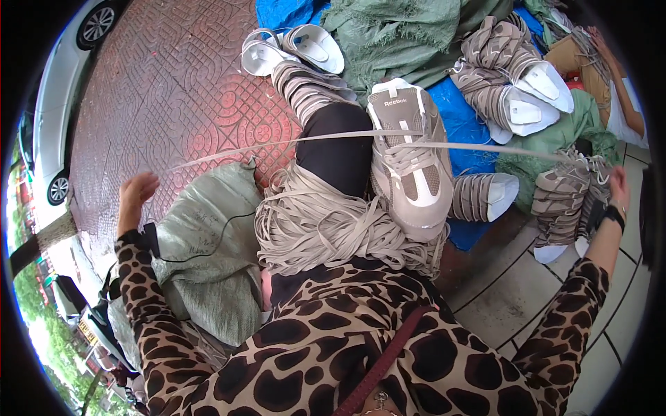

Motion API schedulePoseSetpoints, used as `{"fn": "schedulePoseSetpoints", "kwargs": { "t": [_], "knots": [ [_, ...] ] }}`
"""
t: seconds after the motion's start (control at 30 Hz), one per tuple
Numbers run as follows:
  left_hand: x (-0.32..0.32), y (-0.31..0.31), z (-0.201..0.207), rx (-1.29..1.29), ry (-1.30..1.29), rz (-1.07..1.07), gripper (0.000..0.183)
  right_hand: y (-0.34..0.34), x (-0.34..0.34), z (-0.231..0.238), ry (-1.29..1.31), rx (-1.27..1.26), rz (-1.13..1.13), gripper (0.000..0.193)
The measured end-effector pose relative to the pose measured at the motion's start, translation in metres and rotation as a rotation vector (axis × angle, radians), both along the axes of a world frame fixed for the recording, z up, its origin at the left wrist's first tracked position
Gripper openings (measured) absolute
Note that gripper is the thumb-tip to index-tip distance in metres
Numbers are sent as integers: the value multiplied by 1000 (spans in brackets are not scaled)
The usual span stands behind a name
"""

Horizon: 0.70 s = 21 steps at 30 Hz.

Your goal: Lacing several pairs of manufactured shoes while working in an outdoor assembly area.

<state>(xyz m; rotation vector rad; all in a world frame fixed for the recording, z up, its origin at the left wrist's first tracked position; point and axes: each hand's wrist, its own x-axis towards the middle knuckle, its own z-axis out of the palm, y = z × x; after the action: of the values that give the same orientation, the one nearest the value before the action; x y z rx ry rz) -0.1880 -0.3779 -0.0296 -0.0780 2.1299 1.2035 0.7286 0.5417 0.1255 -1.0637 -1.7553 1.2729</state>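
A taupe and white shoe upper [417,182] lies across my lap beside my black-clad knee, its toe toward me. A flat beige shoelace [479,146] runs through its top eyelets, and both ends stretch nearly straight out sideways. Out to the left, my left hand [139,194] is closed at one end of the lace. Far over on the right, my right hand [619,184] is raised with its fingers together at the other end. A thick heap of loose beige laces [326,229] covers my lap under the upper.
Nested stacks of shoe uppers [312,90] lie ahead, with more uppers [513,76] at the far right and a stack [562,201] near my right hand. A pale green woven sack [208,243] sits at my left. Another person's arm [614,69] shows at the right edge.
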Motion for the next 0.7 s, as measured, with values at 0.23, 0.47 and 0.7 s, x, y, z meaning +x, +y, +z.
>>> {"fn": "schedulePoseSetpoints", "kwargs": {
  "t": [0.23, 0.47, 0.7],
  "knots": [
    [-35, -43, -1, 421, -21, 789, 31, -136, -88, -138, 380, -463, -652, 27],
    [135, 228, 23, 322, 82, -94, 39, -360, -421, -72, -410, -295, 410, 30],
    [243, 316, 8, 356, 429, -849, 16, -403, -486, -105, -333, -452, 887, 31]
  ]
}}
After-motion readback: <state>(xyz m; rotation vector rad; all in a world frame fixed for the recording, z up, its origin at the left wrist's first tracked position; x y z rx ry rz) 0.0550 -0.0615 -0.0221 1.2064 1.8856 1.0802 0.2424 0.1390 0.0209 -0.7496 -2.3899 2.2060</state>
